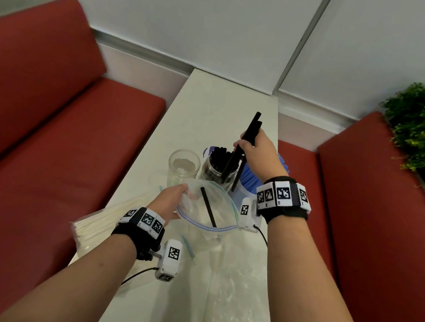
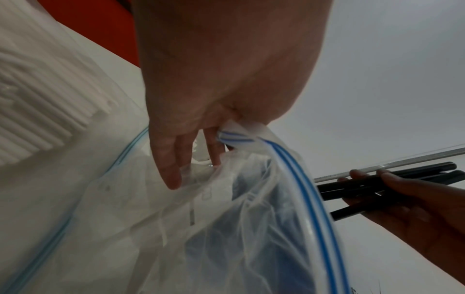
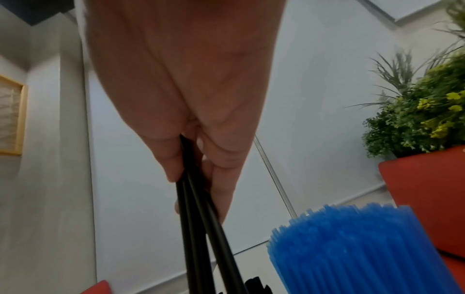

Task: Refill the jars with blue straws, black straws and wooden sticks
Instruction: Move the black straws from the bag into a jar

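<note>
Sticks (image 1: 98,217), pale and bundled, lie at the table's (image 1: 211,101) left edge. The left hand (image 1: 170,199) pinches the rim of a zip bag (image 1: 209,213) containing one black straw (image 1: 208,206). Beyond stand an empty jar (image 1: 183,167) and a jar of black straws (image 1: 217,167). The right hand (image 1: 259,153) grips several black straws (image 1: 250,128) above it, blue straws (image 3: 352,248) alongside.

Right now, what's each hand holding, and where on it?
Right hand grips a few black straws around mid-length, above the black-straw jar. Left hand pinches the zip bag at its open rim.

Left hand (image 1: 170,201) pinching, right hand (image 1: 255,149) raised, fingers apparently clenched.
</note>
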`<action>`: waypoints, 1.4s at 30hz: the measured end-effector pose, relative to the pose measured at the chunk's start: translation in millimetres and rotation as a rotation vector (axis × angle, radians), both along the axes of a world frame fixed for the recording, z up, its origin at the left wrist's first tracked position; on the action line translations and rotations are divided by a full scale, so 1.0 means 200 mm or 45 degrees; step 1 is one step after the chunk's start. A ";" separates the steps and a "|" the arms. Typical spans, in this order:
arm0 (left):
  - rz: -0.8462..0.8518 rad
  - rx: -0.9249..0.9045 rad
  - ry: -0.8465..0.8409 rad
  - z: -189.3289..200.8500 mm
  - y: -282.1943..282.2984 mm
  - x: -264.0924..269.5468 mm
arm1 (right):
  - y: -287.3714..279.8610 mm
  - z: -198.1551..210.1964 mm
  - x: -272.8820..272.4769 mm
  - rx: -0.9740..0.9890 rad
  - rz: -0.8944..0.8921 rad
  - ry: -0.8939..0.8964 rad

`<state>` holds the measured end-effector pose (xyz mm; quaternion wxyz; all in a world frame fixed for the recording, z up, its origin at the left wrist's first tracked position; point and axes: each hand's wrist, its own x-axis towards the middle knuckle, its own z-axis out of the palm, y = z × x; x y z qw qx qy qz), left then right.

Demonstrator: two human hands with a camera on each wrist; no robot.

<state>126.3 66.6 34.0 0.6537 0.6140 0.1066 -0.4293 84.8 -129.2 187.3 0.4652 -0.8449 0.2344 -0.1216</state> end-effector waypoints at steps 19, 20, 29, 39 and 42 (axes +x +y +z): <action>0.009 0.021 0.020 -0.08 0.02 0.04 | -0.05 -0.04 0.21 -0.101 -0.051 -0.101; 0.006 0.028 0.022 -0.08 0.02 0.04 | -0.05 -0.04 0.21 -0.103 -0.051 -0.104; -0.015 0.048 0.019 -0.06 0.02 0.04 | -0.01 -0.24 0.14 -0.065 0.014 0.240; -0.007 0.034 0.023 -0.05 0.02 0.04 | -0.03 -0.04 0.15 0.137 -0.142 -0.165; -0.009 0.024 0.034 -0.05 0.01 0.03 | -0.02 0.01 0.15 0.151 -0.153 -0.283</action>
